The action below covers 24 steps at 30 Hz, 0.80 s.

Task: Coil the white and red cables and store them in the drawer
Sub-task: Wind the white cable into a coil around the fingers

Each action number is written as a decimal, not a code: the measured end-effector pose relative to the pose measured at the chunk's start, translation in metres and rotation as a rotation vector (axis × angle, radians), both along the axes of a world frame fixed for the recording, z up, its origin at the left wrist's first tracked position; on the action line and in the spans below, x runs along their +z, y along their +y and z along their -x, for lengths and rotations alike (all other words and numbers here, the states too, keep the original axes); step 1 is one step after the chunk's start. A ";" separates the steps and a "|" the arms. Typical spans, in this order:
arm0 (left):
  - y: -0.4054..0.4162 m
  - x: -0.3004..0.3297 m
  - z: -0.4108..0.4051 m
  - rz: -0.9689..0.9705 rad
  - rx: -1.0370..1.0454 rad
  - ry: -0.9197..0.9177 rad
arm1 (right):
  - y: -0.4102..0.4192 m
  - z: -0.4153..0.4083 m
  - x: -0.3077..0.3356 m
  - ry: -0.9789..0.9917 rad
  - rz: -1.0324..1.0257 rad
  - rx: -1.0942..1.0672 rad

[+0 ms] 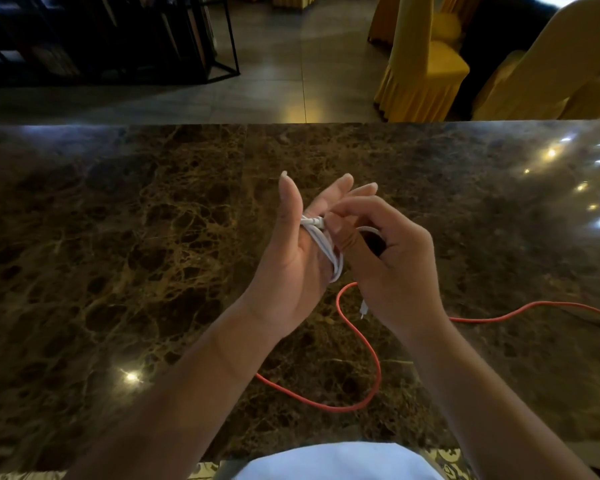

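The white cable is wound in several loops around my left hand, which is held upright with fingers extended above the marble table. My right hand pinches the white cable's end near its plug, right beside the left palm. A short white plug end dangles below my right hand. The red cable lies loose on the table beneath both hands, curving in an S and trailing off to the right edge. No drawer is in view.
The dark brown marble table spans the whole view, its far edge near the top third. Beyond it are chairs with yellow covers at the right and a black metal shelf frame at the left.
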State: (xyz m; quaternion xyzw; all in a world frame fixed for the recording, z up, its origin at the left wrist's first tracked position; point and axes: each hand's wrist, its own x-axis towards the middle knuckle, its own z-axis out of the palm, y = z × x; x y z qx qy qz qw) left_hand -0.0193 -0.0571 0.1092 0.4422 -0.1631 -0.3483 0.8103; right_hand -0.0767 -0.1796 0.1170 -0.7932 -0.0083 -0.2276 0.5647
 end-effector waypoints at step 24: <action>-0.004 0.009 -0.008 -0.177 -0.144 -0.216 | -0.018 0.007 -0.004 -0.004 -0.363 0.203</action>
